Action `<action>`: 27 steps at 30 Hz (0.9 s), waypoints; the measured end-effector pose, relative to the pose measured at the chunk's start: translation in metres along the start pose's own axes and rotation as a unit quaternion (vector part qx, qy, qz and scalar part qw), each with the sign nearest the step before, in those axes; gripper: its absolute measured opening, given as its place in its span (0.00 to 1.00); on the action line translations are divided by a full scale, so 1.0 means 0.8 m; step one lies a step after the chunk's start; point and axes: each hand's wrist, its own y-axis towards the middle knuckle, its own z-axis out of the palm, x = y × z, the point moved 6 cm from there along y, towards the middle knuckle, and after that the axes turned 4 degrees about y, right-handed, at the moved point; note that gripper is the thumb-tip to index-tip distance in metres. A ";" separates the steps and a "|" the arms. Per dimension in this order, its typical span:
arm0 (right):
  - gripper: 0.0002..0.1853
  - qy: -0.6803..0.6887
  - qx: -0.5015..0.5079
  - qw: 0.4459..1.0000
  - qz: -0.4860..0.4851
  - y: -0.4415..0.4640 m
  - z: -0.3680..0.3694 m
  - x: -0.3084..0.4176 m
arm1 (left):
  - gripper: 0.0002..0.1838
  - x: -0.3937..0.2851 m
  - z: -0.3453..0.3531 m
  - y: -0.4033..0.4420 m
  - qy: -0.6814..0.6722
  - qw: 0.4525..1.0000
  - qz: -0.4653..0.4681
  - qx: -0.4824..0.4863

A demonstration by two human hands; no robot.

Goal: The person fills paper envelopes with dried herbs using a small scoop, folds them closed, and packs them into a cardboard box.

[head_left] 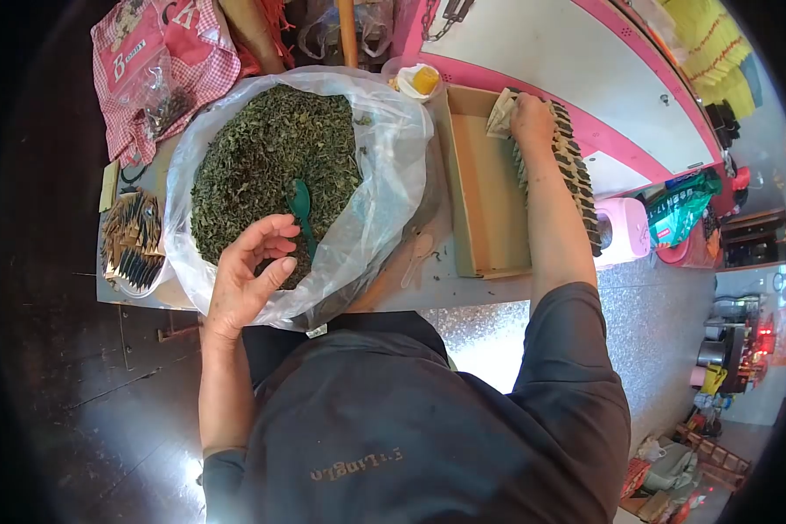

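A large clear plastic bag (402,131) stands open, full of dried dark green leaves (262,140). On the leaves lies a green spoon (300,203). My left hand (258,271) is over the near side of the bag beside the spoon handle, its fingers curled but apart, with nothing visible in them. At the right, my right hand (533,122) is closed on a small pale packet (500,113) at the far end of a cardboard box (467,188). Dense rows of small dark and tan packets (572,166) stand just right of it, partly hidden by my forearm.
At the left edge of the table sits a container of small packets (135,236). A checked pink cloth (113,105) lies at the far left. Beyond the bag is a cup with a yellow item (425,80). A pink container (624,227) stands at the right.
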 end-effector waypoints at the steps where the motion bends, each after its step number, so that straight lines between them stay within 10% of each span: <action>1: 0.08 0.011 -0.005 1.000 0.013 -0.001 -0.003 0.001 | 0.27 0.000 -0.001 0.000 0.001 1.000 0.001 0.000; 27: 0.18 -0.003 -0.043 0.999 -0.015 -0.017 -0.030 0.012 | 0.24 -0.001 -0.002 -0.009 0.023 1.000 0.009 -0.006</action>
